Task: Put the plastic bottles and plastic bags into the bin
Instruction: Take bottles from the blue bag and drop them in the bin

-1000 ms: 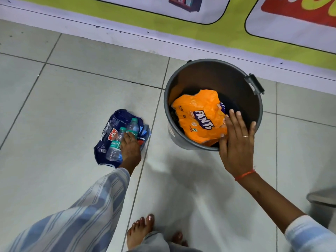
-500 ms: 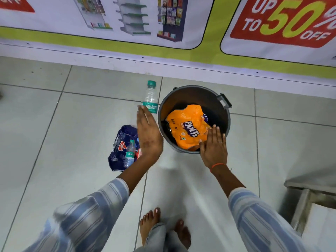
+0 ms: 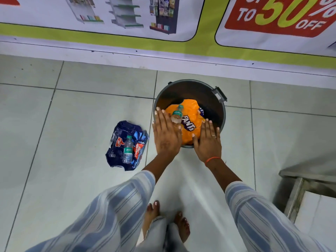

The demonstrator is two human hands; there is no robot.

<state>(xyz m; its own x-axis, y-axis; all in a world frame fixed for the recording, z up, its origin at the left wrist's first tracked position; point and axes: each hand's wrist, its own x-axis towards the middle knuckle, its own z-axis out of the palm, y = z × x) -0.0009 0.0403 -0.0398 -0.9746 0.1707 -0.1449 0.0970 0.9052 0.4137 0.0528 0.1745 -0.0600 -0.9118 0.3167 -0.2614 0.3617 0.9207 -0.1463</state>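
Both hands are flat and spread, gripping nothing: the left hand (image 3: 166,134) over the grey bin (image 3: 221,113) rim, just clear of a water bottle (image 3: 177,114) lying on the orange bag (image 3: 189,128) inside, the right hand (image 3: 208,140) apparently pressing that bag down. On the tiled floor (image 3: 72,115) beside the bin, another bottle (image 3: 127,149) rests on a blue bag (image 3: 119,142), below a wall banner (image 3: 209,31).

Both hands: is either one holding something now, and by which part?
Nothing is held. The left hand and right hand are open, flat over the bin.

Both hands (image 3: 187,137) spread flat above the bin (image 3: 221,113).
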